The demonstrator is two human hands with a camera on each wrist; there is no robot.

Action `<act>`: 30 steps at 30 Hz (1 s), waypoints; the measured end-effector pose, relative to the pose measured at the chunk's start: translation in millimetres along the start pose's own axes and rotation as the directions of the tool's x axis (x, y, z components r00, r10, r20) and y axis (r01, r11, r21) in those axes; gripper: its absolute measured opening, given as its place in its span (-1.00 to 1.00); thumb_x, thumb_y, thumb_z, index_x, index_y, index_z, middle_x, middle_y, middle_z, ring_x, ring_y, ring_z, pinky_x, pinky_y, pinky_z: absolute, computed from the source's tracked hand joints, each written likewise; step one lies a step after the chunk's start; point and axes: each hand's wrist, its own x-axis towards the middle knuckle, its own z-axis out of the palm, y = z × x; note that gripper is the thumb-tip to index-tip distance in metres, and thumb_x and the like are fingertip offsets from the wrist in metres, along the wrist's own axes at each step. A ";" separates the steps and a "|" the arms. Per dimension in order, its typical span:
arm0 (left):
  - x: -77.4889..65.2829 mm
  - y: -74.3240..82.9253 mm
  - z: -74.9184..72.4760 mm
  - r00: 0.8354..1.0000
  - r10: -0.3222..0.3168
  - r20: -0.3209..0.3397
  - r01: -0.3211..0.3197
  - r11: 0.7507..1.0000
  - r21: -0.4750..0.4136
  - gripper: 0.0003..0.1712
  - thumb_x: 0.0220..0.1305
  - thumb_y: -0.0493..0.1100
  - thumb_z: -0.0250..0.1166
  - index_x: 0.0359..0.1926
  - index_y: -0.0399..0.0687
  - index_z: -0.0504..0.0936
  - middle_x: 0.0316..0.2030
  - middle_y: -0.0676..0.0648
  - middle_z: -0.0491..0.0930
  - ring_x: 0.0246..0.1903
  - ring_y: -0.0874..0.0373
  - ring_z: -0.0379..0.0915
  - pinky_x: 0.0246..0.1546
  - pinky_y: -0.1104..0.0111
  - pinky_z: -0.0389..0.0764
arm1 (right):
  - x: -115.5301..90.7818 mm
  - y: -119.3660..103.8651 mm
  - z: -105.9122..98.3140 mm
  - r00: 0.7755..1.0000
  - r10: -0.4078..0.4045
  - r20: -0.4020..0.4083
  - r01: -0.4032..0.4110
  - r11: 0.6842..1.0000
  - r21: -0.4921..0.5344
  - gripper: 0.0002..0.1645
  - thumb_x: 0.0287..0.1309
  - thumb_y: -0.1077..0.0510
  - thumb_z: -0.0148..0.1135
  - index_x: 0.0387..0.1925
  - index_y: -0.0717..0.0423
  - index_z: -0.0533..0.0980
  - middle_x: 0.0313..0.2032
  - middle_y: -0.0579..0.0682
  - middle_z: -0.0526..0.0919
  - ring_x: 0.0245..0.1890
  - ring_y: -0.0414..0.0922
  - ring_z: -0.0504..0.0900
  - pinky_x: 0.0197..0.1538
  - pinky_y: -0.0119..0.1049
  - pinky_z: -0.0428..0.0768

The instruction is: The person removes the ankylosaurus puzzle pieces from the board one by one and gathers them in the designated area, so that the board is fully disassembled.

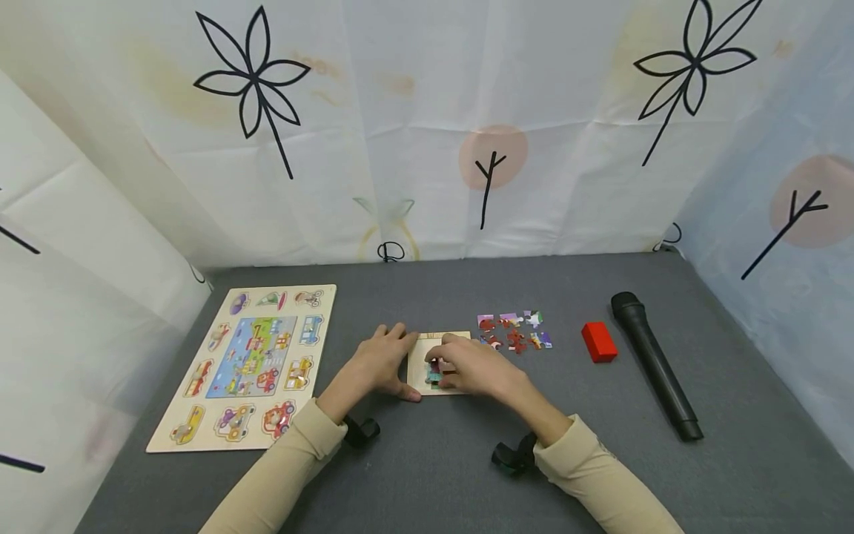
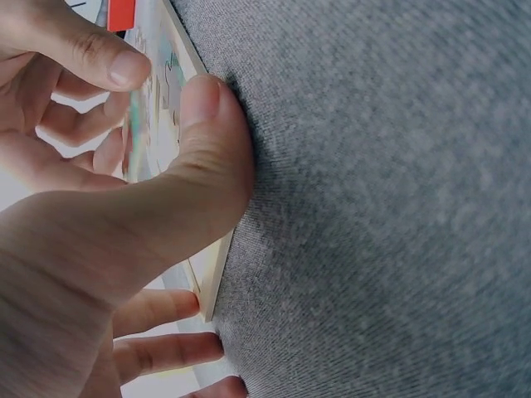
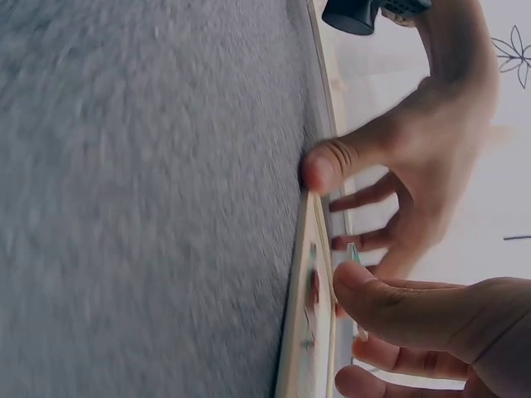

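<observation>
My left hand holds a small wooden puzzle tray by its left side. Its thumb presses the near edge, and its other fingers reach along the left edge. Above the tray, my right hand pinches a puzzle piece between thumb and fingers; only a thin greenish edge of it shows. Some fitted pieces lie in the tray, partly hidden by the right hand. Several loose puzzle pieces are spread on the table just beyond the right hand.
A large wooden peg board with vehicle pictures lies at the left. To the right are a red block and a black microphone. Printed white cloth walls the grey table at the back and sides.
</observation>
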 end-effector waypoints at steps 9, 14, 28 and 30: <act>1.0 -1.1 0.7 1.000 0.001 0.005 -0.001 1.000 0.003 0.23 -0.21 0.35 0.66 0.43 -0.14 0.43 0.12 -0.18 0.50 -0.05 -0.09 0.41 -0.14 0.00 0.66 | -12.7 13.6 -12.3 0.997 0.083 -0.003 -0.083 0.996 0.023 -0.54 0.13 0.17 0.51 0.09 0.03 0.66 -0.11 -0.04 0.68 -0.27 -0.18 0.58 -0.28 -0.29 0.55; 0.9 -1.1 0.9 1.000 0.001 0.007 -0.001 1.000 0.007 0.22 -0.20 0.35 0.66 0.43 -0.14 0.43 0.13 -0.19 0.50 -0.03 -0.11 0.41 -0.12 -0.01 0.66 | -19.8 23.6 -17.1 0.996 0.087 -0.014 -0.087 0.996 -0.008 -0.54 0.13 0.16 0.51 0.09 0.05 0.66 -0.15 -0.04 0.67 -0.30 -0.22 0.54 -0.33 -0.38 0.49; 1.0 -2.6 1.8 1.000 0.011 0.012 -0.011 1.000 0.012 0.26 -0.19 0.37 0.64 0.45 -0.15 0.40 0.19 -0.19 0.48 0.03 -0.13 0.42 -0.08 -0.04 0.66 | -36.2 45.4 -23.9 0.994 0.108 0.002 -0.108 0.993 -0.054 -0.58 0.11 0.27 0.50 0.05 0.08 0.69 -0.05 -0.01 0.73 -0.10 -0.12 0.60 -0.03 -0.12 0.65; 1.1 -2.7 1.1 1.000 0.012 0.011 -0.012 1.000 0.011 0.26 -0.20 0.37 0.64 0.45 -0.15 0.40 0.18 -0.20 0.48 0.03 -0.13 0.42 -0.09 -0.05 0.66 | -37.4 47.3 -23.9 0.993 0.117 0.015 -0.116 0.992 -0.052 -0.58 0.11 0.28 0.49 0.05 0.08 0.69 -0.05 -0.01 0.73 -0.11 -0.13 0.60 -0.04 -0.14 0.65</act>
